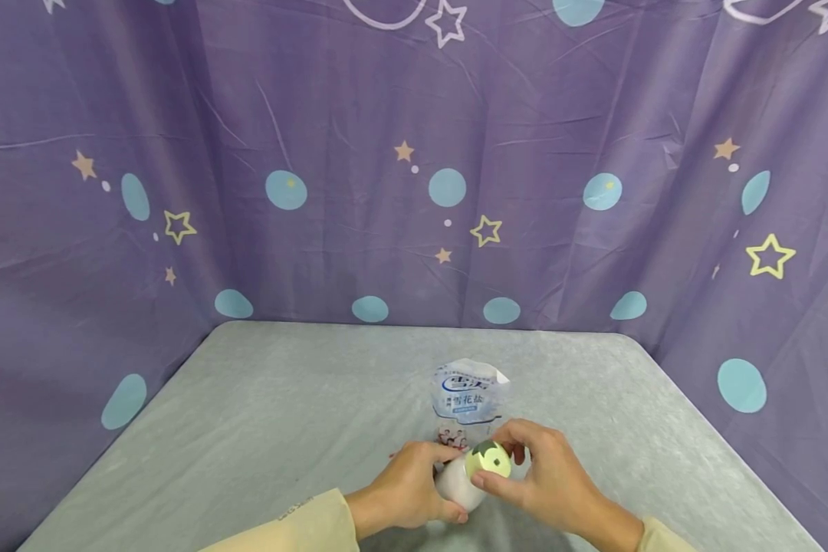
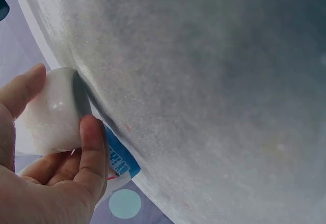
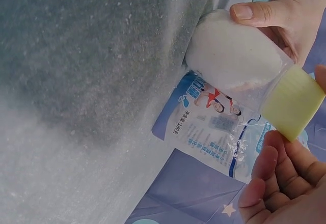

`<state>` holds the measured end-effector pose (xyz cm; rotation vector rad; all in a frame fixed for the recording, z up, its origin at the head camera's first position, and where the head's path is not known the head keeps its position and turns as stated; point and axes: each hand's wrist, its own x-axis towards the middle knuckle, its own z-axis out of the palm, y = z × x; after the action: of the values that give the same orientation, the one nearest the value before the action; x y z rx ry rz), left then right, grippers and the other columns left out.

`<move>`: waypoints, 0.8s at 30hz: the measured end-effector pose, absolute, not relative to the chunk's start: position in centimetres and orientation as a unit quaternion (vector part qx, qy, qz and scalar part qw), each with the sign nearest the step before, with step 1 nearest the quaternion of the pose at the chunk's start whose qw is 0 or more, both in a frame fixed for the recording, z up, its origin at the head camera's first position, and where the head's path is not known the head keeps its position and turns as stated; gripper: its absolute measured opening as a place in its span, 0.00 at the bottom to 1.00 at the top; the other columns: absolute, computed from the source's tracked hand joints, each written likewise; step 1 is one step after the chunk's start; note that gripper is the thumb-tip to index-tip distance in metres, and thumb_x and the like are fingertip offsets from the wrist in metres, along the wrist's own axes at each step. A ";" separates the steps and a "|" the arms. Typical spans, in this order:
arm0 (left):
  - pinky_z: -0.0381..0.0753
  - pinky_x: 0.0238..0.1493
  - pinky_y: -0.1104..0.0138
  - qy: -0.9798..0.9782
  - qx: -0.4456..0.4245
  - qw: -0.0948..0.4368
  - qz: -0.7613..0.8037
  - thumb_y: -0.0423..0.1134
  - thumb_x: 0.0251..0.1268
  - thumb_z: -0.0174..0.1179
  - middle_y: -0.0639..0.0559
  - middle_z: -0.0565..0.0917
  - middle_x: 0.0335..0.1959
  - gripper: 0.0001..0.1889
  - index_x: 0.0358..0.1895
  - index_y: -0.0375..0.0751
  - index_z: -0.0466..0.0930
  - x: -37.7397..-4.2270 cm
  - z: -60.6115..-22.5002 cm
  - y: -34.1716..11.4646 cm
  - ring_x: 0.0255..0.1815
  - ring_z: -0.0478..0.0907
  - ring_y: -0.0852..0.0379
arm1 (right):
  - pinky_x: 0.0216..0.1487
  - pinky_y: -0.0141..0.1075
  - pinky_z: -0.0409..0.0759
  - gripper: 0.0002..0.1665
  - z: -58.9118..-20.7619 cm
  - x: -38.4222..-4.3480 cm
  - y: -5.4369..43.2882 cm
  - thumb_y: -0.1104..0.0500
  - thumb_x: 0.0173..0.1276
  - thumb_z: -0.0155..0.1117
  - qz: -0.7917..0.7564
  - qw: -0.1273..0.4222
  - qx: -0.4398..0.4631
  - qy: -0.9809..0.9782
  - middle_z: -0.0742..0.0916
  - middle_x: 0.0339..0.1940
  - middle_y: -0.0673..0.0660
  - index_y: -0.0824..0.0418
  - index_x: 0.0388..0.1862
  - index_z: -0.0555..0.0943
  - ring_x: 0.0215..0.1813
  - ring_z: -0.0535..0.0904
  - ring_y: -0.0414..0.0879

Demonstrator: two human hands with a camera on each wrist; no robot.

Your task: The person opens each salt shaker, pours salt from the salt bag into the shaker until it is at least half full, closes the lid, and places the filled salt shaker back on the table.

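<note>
A clear bottle (image 1: 458, 484) full of white grains, probably salt, leans to the right just over the table. Around its body my left hand (image 1: 403, 487) curls, thumb on one side and fingers on the other, as the left wrist view shows on the bottle (image 2: 53, 109). A pale yellow-green cap (image 3: 293, 102) sits on the bottle's neck. My right hand (image 1: 555, 475) pinches this cap between thumb and fingertips. Right behind the bottle stands a blue-and-white salt bag (image 1: 465, 395) with printed Chinese lettering; the hands and bottle hide its lower part.
A pale grey cloth covers the table (image 1: 303, 399). Purple curtains (image 1: 359, 245) with stars and blue dots enclose the back and both sides. White specks (image 3: 122, 56) show on the cloth in the right wrist view.
</note>
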<state>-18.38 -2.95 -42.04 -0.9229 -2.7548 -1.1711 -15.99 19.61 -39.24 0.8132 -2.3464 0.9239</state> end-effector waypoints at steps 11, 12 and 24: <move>0.75 0.39 0.69 -0.877 -0.290 -0.010 -0.383 0.42 0.31 0.88 0.71 0.85 0.36 0.31 0.49 0.56 0.90 -18.3 -41.8 -3.0 0.35 0.76 0.71 | 0.23 0.28 0.69 0.26 -39.3 -15.9 19.2 0.37 0.50 0.83 0.349 0.239 0.246 -0.872 0.73 0.19 0.39 0.42 0.23 0.72 0.23 0.68 0.31; 0.74 0.39 0.69 -0.877 -0.290 -0.012 -0.384 0.42 0.32 0.88 0.71 0.85 0.36 0.31 0.49 0.56 0.90 -18.3 -41.8 -2.9 0.35 0.76 0.71 | 0.22 0.28 0.69 0.26 -39.3 -15.9 19.2 0.37 0.49 0.83 0.351 0.238 0.243 -0.873 0.74 0.18 0.39 0.43 0.23 0.72 0.22 0.68 0.31; 0.73 0.39 0.67 -0.881 -0.289 -0.012 -0.375 0.42 0.32 0.88 0.72 0.85 0.35 0.30 0.48 0.57 0.90 -18.3 -41.7 -2.9 0.35 0.76 0.72 | 0.31 0.31 0.73 0.27 -39.2 -15.9 19.6 0.39 0.50 0.85 0.339 0.236 0.276 -0.868 0.80 0.31 0.37 0.45 0.44 0.82 0.31 0.73 0.35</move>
<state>-18.33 -2.91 -41.66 -0.9161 -2.7875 -1.1869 -15.90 19.57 -39.21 0.7567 -2.3800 0.9298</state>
